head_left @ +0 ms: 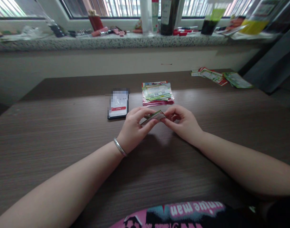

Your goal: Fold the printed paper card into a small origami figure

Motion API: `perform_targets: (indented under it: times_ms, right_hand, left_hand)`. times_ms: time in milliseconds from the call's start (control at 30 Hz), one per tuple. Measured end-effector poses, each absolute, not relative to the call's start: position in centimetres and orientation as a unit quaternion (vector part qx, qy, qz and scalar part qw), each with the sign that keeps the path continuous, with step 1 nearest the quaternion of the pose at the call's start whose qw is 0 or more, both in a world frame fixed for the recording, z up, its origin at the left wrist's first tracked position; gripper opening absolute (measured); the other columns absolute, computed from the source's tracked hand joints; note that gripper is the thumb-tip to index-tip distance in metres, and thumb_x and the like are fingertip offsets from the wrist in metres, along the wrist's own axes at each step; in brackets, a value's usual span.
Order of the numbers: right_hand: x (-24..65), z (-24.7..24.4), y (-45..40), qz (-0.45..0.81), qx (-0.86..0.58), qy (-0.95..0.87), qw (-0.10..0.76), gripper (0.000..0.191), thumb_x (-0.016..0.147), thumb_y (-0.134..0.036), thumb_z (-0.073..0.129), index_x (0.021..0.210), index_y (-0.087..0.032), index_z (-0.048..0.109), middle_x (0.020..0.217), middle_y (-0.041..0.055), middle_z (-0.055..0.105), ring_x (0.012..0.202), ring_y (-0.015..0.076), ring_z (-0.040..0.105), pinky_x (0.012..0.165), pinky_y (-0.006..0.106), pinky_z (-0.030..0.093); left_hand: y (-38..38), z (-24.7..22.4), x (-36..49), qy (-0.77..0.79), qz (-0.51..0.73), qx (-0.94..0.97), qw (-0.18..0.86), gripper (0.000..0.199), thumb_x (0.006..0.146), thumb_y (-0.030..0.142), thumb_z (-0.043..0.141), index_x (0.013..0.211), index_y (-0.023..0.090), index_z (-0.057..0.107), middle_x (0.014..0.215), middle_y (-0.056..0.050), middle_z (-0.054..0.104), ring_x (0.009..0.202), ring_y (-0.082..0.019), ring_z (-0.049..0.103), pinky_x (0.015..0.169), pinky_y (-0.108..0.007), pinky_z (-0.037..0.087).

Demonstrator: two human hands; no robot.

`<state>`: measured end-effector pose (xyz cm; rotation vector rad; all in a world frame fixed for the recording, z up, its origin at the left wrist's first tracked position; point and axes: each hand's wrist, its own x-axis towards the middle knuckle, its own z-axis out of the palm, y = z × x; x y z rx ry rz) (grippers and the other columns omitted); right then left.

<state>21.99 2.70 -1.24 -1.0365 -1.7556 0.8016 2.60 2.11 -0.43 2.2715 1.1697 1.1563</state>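
My left hand (pixel 136 126) is closed on a small green and white printed packet (pixel 156 116), with the thumb on the near side and the fingers behind. At the packet's right end, my right hand (pixel 184 122) pinches the edge between thumb and index finger. The packet is tilted above the table, and its lower left part is hidden by my left hand. Just beyond my hands lies a stack of similar red, green and white printed packets (pixel 157 93). A silver bangle (pixel 120 147) is around my left wrist.
A phone (pixel 118 104) with a lit screen lies left of the stack. Several loose packets (pixel 213 76) rest at the table's far right edge. Behind the brown wooden table (pixel 52 126), bottles (pixel 168 17) and small items stand on a speckled stone windowsill (pixel 125 41).
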Motion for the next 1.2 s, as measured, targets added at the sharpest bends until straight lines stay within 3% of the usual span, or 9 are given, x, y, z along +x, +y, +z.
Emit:
perform_targets:
  times_ms: [167,267,400,733,967,1200]
  right_hand:
    - [22.15,-0.81,2.37,0.257,-0.392,-0.759,0.452,0.013,0.081,-0.031,0.067,0.081,-0.019,0.061,0.076,-0.0001,0.059,0.064,0.0099,0.053,0.056,0.024,0.046]
    - [22.22,-0.58,2.27,0.208,-0.371,-0.784,0.453,0.010,0.081,-0.028,0.067,0.082,-0.019,0.063,0.076,0.0007,0.059,0.066,0.0110,0.054,0.058,0.026,0.047]
    - [22.23,-0.46,2.35,0.188,-0.349,-0.798,0.454,0.009,0.079,-0.023,0.069,0.085,-0.020,0.064,0.079,0.0015,0.061,0.072,0.0128,0.056,0.062,0.027,0.048]
    - [22.33,-0.62,2.63,0.139,-0.337,-0.796,0.484,0.007,0.079,-0.020,0.067,0.080,-0.020,0.060,0.078,0.0011,0.062,0.074,0.0142,0.056,0.064,0.029,0.048]
    - [22.29,-0.57,2.54,0.085,-0.336,-0.805,0.480,0.010,0.078,-0.017,0.067,0.077,-0.021,0.058,0.077,0.0016,0.062,0.076,0.0157,0.058,0.070,0.032,0.048]
    - [22.31,-0.49,2.48,0.084,-0.329,-0.807,0.483,0.010,0.077,-0.015,0.065,0.078,-0.021,0.057,0.078,0.0014,0.060,0.077,0.0157,0.057,0.069,0.031,0.048]
  left_hand:
    - [2.03,-0.37,2.77,0.377,0.451,0.796,0.146,0.017,0.084,0.025,0.065,0.099,0.018,0.064,0.097,-0.005,0.066,0.094,-0.017,0.060,0.087,-0.034,0.049]
    - [2.11,-0.47,2.84,0.357,0.483,0.789,0.126,0.010,0.080,0.023,0.070,0.088,0.019,0.066,0.090,-0.004,0.066,0.087,-0.016,0.061,0.082,-0.032,0.049]
    - [2.29,-0.68,2.88,0.332,0.513,0.774,0.163,0.005,0.081,0.020,0.068,0.085,0.018,0.066,0.086,-0.002,0.065,0.083,-0.014,0.061,0.078,-0.028,0.051]
    - [2.22,-0.77,2.77,0.315,0.511,0.779,0.182,0.012,0.082,0.012,0.066,0.090,0.021,0.069,0.093,-0.002,0.067,0.091,-0.014,0.062,0.087,-0.031,0.050]
    - [1.87,-0.33,2.88,0.329,0.506,0.778,0.172,0.016,0.076,0.021,0.074,0.091,0.019,0.067,0.093,-0.003,0.066,0.091,-0.015,0.061,0.085,-0.031,0.050]
    - [2.07,-0.68,2.74,0.327,0.527,0.766,0.169,0.008,0.077,0.020,0.073,0.084,0.021,0.069,0.086,0.000,0.067,0.084,-0.013,0.062,0.081,-0.029,0.051]
